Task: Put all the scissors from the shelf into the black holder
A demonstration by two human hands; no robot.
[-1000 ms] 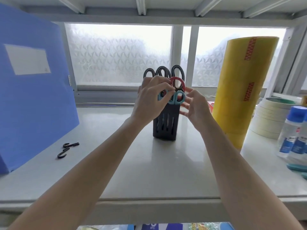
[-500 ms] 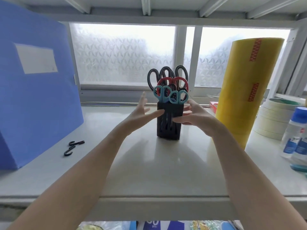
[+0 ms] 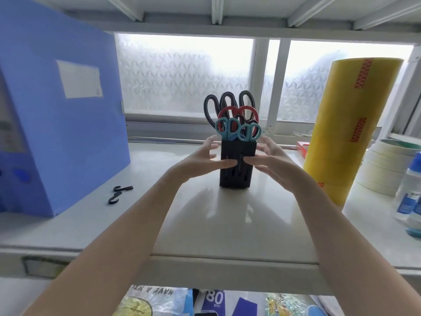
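The black holder (image 3: 237, 179) stands upright in the middle of the white shelf (image 3: 205, 224). Several scissors stick out of its top: black-handled scissors (image 3: 227, 103) at the back, red-handled scissors (image 3: 238, 112) in the middle, teal-handled scissors (image 3: 238, 131) in front. My left hand (image 3: 202, 159) cups the holder's left side, thumb across its front. My right hand (image 3: 271, 160) cups the right side, thumb on the front too. Both hands touch the holder.
A blue file box (image 3: 57, 124) stands at the left, with two black hooks (image 3: 118, 193) lying beside it. At the right stand a tall yellow roll (image 3: 350, 128), a stack of tape rolls (image 3: 382, 167) and glue bottles (image 3: 410, 195). A frosted window closes off the back.
My hands have left the scissor handles, dropped down and closed in on the two sides of the holder. The scissors now stand in the holder untouched.
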